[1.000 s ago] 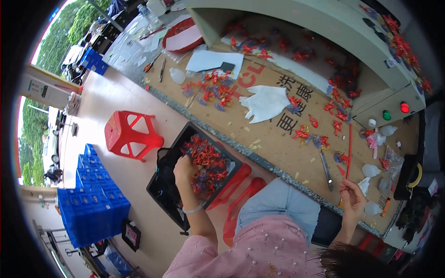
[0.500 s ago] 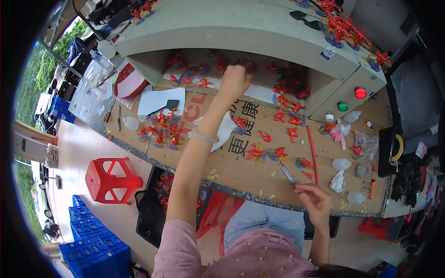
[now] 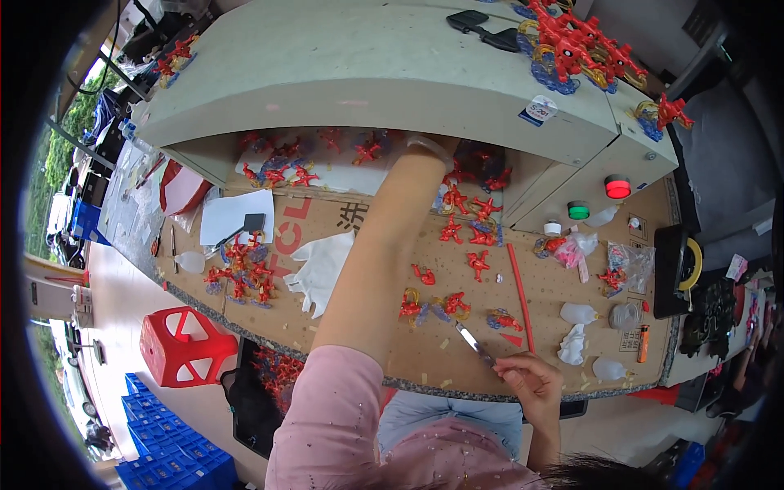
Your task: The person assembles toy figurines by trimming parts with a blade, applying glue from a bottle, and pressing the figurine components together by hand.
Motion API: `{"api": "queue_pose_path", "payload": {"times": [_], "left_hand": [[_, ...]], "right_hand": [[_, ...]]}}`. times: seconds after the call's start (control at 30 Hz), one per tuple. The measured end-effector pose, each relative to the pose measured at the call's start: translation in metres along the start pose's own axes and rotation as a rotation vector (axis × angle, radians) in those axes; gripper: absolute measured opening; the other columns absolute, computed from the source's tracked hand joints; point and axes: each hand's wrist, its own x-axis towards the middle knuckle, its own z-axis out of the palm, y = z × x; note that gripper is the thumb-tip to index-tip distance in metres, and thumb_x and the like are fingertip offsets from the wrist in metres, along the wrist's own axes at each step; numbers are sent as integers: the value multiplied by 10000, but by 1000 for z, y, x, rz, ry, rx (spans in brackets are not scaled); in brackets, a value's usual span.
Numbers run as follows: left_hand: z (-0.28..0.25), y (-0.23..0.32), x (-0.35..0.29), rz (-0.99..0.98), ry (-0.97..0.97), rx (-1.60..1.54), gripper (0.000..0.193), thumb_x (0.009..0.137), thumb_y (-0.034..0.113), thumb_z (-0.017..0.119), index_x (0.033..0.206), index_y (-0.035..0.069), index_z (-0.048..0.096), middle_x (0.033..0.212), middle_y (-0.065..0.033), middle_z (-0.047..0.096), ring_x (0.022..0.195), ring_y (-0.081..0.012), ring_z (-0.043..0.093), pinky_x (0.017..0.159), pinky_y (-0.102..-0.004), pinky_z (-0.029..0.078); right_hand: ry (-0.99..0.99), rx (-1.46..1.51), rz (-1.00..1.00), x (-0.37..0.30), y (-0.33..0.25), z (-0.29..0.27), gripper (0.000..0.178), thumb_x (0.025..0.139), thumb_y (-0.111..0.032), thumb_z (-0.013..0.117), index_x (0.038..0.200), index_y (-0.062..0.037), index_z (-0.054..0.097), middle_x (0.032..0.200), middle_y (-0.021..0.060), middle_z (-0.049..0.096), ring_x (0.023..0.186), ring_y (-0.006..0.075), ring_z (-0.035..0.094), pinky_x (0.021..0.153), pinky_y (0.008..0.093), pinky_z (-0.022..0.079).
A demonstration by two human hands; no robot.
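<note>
My left forearm (image 3: 400, 220) stretches up into the opening of a pale green cabinet (image 3: 359, 102); a light bracelet circles the wrist, and the cabinet's top edge hides the hand. Red figurines (image 3: 367, 149) with yellow and blue clear parts lie inside the opening. Near the bench's front edge, my right hand (image 3: 532, 382) pinches a slim flat metal tool (image 3: 475, 342) whose shiny tip points up and left. I cannot make out its exact kind. Just beyond the tip lies a red figurine (image 3: 456, 305), with another figurine (image 3: 504, 319) to its right.
A white glove (image 3: 320, 273) and a heap of figurines (image 3: 243, 269) lie left of my arm. At the right are a red stick (image 3: 519, 298), plastic bottles (image 3: 578, 313) and an orange lighter (image 3: 643, 343). The cabinet carries red (image 3: 618, 187) and green (image 3: 578, 210) lights.
My left hand has gone deeper into the cabinet opening, out of sight. My right hand still holds the metal tool. The whole view has shifted, bringing the cabinet closer.
</note>
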Motion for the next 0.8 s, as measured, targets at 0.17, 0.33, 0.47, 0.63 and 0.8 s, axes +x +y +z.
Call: {"api": "queue_pose_path", "payload": {"times": [0.17, 0.33, 0.47, 0.63, 0.8], "left_hand": [[-17, -11, 2, -21, -5, 29, 267, 831, 191, 600, 1011, 0, 648, 944, -169, 669, 913, -319, 634, 844, -420, 489], [-74, -34, -28, -37, -5, 85, 263, 825, 186, 615, 1006, -1, 650, 939, -164, 672, 904, -308, 639, 829, -411, 495], [-149, 49, -68, -668, -166, -414, 312, 717, 31, 745, 1016, 32, 657, 955, -98, 691, 826, -155, 644, 710, -308, 513], [-225, 195, -169, -488, -145, -848, 305, 699, 9, 767, 985, 40, 667, 1268, -140, 485, 1009, -237, 608, 790, -337, 520], [-249, 261, -219, -500, -184, -865, 333, 645, -33, 782, 943, 44, 655, 1342, -164, 405, 1114, -272, 550, 945, -379, 469]], "right_hand": [[37, 48, 20, -7, 1, -1, 169, 853, 38, 619, 1013, 46, 674, 931, 117, 671, 899, 172, 625, 814, 274, 474], [7, 5, -21, -22, -6, -4, 163, 855, 37, 611, 1002, 43, 680, 923, 112, 671, 893, 164, 629, 819, 270, 477], [21, -5, -76, -28, -5, -8, 173, 859, 41, 601, 1018, 47, 671, 917, 105, 668, 892, 154, 627, 819, 263, 477], [153, 130, -107, -18, -17, 6, 254, 915, -2, 564, 1162, 42, 606, 1043, 84, 643, 947, 123, 605, 843, 256, 477], [-14, 123, -118, -14, -22, 18, 277, 933, -60, 570, 1195, 32, 591, 1065, 71, 635, 980, 108, 587, 861, 261, 476]]}}
